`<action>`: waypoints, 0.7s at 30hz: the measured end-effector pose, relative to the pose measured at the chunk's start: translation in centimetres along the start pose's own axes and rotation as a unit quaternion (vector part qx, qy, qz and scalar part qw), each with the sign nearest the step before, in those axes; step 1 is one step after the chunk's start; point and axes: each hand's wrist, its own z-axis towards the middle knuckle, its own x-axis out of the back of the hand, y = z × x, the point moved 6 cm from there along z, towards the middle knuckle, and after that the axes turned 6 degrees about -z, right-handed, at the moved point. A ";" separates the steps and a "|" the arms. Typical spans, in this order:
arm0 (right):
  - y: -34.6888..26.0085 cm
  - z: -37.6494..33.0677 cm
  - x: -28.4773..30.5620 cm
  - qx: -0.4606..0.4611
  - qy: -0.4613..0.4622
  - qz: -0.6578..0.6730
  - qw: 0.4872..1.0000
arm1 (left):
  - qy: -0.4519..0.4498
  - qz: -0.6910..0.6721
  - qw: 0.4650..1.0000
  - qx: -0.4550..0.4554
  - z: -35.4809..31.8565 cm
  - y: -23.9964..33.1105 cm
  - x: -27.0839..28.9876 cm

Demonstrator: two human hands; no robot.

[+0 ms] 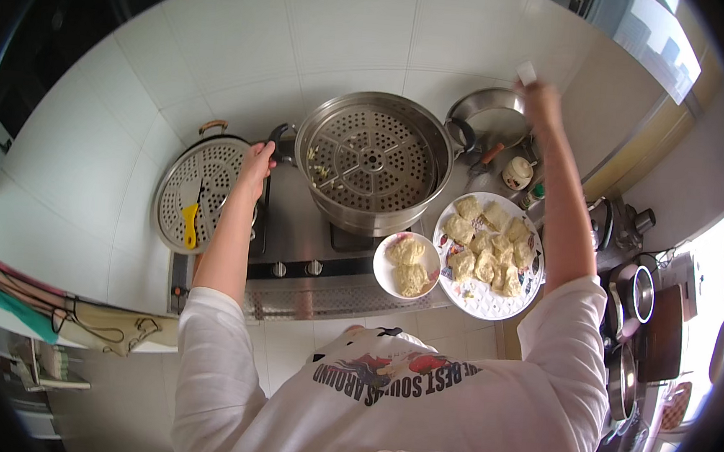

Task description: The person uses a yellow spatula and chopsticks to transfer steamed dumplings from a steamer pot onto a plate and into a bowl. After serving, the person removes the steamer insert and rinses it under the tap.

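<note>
A large steel steamer pot [362,221] stands on the stove, and its perforated tray [385,135] shows with bits of pale food stuck at the left. My left hand [257,164] is closed on the pot's black left handle [282,141]. Up by the wall at the right, my raised right hand [541,104], slightly blurred, grips a small white flat piece [527,72] whose kind I cannot make out. In front of the pot, a white bowl [382,281] holds two pale dough lumps [409,279]. Several more lumps [485,247] lie on a white patterned plate [478,305].
Left of the pot lies another perforated steamer tray [219,161] with a yellow-handled scraper [189,224] on it. A shiny round pan or lid [489,109] leans at the back wall near a small lidded jar [517,174]. Pans [623,374] line the right counter.
</note>
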 end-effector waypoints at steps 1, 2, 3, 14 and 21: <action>5.5 1.0 -5.0 0.108 -0.034 -0.100 0.988 | -0.059 -0.005 0.998 0.028 1.9 -0.5 -2.4; 5.6 -1.5 -10.3 -0.056 -0.165 0.017 0.985 | -0.035 -0.019 0.999 0.027 2.6 -1.2 -1.2; 5.3 -3.6 -12.7 -0.134 -0.264 -0.044 0.954 | -0.030 -0.024 0.999 0.036 3.2 -1.8 -0.5; 9.3 -7.1 -16.5 -0.186 -0.247 0.064 0.949 | -0.037 0.018 0.998 -0.037 3.7 0.8 -3.5; 9.7 -17.4 -4.1 -0.255 -0.162 0.219 0.928 | -0.148 0.029 0.981 -0.124 -3.5 8.4 -5.7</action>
